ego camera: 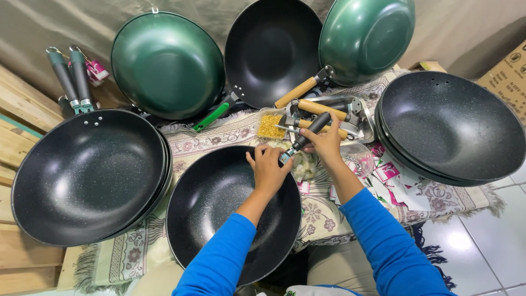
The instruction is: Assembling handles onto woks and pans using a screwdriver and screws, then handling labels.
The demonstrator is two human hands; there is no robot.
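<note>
Left hand (268, 167) pinches black wok (233, 211) rim; right hand (324, 141) grips black handle (308, 134) (bracket flush, keep steady).

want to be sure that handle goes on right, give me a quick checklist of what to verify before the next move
1. Left hand steadies the wok at its far rim: ok.
2. Right hand grips the black handle: ok.
3. Handle's metal end meets the rim: ok.
4. Bracket lined up with rim holes: cannot tell, hands hide it.
5. Screw in place: cannot tell.
6. Gold screws within reach: ok.
</note>
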